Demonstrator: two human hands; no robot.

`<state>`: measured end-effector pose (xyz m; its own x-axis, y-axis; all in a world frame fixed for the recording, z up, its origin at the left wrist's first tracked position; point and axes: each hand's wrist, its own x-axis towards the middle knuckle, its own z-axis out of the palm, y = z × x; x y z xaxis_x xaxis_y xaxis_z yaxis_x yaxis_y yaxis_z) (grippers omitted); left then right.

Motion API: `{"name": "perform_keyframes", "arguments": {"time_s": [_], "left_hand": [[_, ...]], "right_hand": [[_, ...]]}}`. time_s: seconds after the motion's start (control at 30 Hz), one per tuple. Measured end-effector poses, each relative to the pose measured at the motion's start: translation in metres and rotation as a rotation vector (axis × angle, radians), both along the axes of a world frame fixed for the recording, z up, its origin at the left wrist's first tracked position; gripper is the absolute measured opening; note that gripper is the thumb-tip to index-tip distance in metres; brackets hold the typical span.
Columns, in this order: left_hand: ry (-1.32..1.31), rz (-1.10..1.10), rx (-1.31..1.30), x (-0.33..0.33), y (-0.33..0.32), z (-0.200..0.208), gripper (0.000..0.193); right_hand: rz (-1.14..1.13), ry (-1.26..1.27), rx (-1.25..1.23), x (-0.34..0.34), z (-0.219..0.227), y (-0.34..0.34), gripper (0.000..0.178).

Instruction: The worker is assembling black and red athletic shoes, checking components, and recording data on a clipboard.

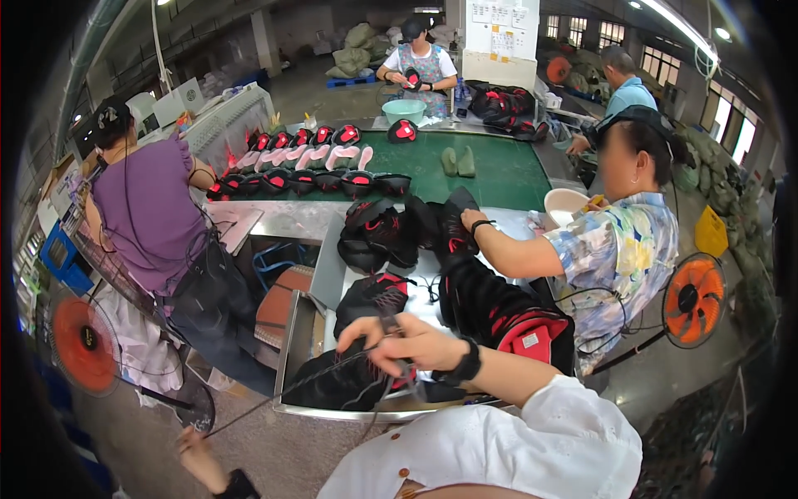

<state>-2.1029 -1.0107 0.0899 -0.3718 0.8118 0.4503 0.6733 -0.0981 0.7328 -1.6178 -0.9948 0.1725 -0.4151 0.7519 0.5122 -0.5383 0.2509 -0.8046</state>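
Note:
My right hand point(420, 345) is closed, fingers bent round a dark shoelace point(307, 384), over the metal-edged tray at the table's near end. Low on the left, my left hand point(202, 461) pinches the lace's far end, so the lace runs slanting between both hands. Under my right hand lies a black shoe upper point(332, 384) with a little red showing. Something greyish and blurred sits below my right fingers; I cannot make out what. Just beyond is another black upper with a red lining point(374, 299).
Black-and-red uppers point(507, 308) are heaped to the right. A co-worker point(619, 241) there touches an upper beside a white bowl point(565, 205). Rows of uppers point(312, 180) stand on the green belt point(499, 179). Orange fans point(694, 299) flank the table; more people work at left and back.

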Motion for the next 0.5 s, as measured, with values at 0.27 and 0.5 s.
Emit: {"name": "perform_keyframes", "arguments": {"time_s": [0.27, 0.5], "left_hand": [[0.321, -1.266, -0.082, 0.265, 0.108, 0.024, 0.033], [0.629, -1.298, 0.01, 0.375, 0.226, -0.061, 0.061]], "right_hand": [[-0.289, 0.179, -0.307, 0.093, -0.047, -0.103, 0.028], [-1.123, 0.031, -0.466, 0.096, -0.053, -0.235, 0.016]]}}
